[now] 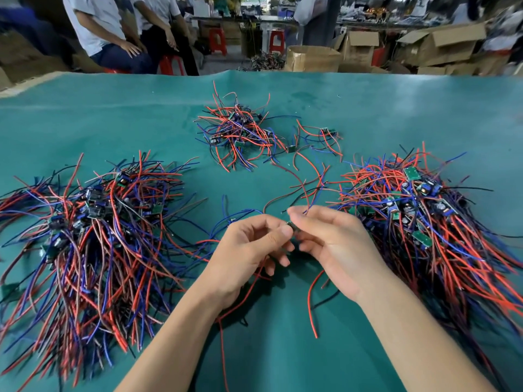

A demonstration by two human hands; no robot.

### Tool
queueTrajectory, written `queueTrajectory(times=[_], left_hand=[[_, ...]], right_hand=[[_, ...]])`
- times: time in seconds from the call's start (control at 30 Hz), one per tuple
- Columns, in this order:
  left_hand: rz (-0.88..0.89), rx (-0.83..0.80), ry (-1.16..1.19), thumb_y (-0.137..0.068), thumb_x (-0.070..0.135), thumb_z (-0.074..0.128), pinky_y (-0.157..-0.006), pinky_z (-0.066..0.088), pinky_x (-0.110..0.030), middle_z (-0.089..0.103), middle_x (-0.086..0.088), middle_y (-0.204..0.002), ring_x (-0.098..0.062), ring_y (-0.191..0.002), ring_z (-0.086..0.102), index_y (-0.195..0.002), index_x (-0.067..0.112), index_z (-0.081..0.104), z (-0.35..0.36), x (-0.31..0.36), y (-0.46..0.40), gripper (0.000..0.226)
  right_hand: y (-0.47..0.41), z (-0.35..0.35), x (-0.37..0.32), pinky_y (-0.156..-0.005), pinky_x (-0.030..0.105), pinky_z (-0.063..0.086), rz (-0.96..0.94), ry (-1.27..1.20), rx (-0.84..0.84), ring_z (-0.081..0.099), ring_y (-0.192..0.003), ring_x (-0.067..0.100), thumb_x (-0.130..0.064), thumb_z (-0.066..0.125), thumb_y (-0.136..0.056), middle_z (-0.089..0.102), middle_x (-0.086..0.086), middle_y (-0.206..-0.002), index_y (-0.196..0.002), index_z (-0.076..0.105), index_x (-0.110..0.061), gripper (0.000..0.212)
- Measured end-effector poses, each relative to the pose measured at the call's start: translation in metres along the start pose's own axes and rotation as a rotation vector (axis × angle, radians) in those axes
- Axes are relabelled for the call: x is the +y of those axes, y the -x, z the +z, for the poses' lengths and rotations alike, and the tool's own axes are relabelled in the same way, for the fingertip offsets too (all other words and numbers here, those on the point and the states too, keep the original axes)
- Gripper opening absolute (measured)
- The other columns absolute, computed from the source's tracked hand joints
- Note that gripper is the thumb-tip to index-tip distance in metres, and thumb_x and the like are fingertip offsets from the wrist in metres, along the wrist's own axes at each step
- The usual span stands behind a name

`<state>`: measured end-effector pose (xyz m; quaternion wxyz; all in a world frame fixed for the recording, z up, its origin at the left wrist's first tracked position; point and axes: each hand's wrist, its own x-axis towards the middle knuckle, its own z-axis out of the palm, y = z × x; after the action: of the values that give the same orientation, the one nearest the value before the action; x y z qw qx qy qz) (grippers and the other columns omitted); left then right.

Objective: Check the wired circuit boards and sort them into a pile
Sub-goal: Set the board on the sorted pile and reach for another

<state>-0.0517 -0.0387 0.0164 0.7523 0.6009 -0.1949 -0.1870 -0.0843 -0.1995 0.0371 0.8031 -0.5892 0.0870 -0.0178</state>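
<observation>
Between the fingertips at centre frame sits a small wired circuit board (pixel 291 228), pinched by the left hand (pixel 249 250) and right hand (pixel 334 244), fingers curled round it, leads trailing over the green mat (pixel 113 114). Judging by this, inspection is under way; next comes dropping it onto the left pile (pixel 93 222) or right pile (pixel 424 210). No writing is legible.
</observation>
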Motion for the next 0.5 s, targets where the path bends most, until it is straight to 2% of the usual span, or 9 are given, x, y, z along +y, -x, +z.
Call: queueTrajectory(times=[0.13, 0.3, 0.4, 0.5], left_hand=[[0.001, 0.027, -0.067, -0.085, 0.029, 0.069, -0.042, 0.040, -0.020, 0.059, -0.004, -0.063, -0.014, -0.048, 0.052, -0.082, 0.011, 0.067, 0.002, -0.002, -0.001, 0.018], [0.004, 0.051, -0.146, -0.090, 0.025, 0.070, -0.038, 0.025, -0.022, 0.039, 0.001, -0.049, -0.013, -0.039, 0.030, -0.073, 0.013, 0.057, 0.001, -0.001, -0.003, 0.024], [0.011, 0.034, -0.150, -0.083, 0.030, 0.071, -0.037, 0.023, -0.019, 0.036, 0.003, -0.046, -0.011, -0.037, 0.027, -0.076, 0.007, 0.059, 0.001, 0.002, -0.001, 0.027], [0.010, -0.007, -0.141, -0.080, 0.031, 0.073, -0.038, 0.022, -0.018, 0.035, 0.004, -0.047, -0.010, -0.037, 0.026, -0.071, 0.015, 0.062, 0.003, 0.003, 0.000, 0.021]], right_hand=[[0.001, 0.001, 0.001, -0.054, 0.019, 0.045, -0.005, 0.081, 0.008, 0.060, -0.062, 0.012, -0.013, 0.077, -0.080, 0.069, 0.007, -0.073, -0.078, 0.079, -0.007, 0.006], [-0.006, -0.001, 0.004, -0.048, 0.021, 0.045, -0.245, 0.334, 0.197, 0.055, -0.057, 0.012, -0.009, 0.079, -0.085, 0.065, -0.002, -0.063, -0.065, 0.076, -0.016, 0.022], [-0.013, -0.012, 0.000, -0.045, 0.020, 0.044, -0.349, 0.373, 0.355, 0.052, -0.049, 0.011, -0.014, 0.081, -0.083, 0.061, -0.005, -0.056, -0.060, 0.072, -0.018, 0.025], [-0.018, -0.025, -0.004, -0.047, 0.029, 0.048, -0.441, 0.418, 0.505, 0.057, -0.042, 0.013, -0.025, 0.078, -0.080, 0.062, -0.003, -0.052, -0.062, 0.069, -0.018, 0.022]])
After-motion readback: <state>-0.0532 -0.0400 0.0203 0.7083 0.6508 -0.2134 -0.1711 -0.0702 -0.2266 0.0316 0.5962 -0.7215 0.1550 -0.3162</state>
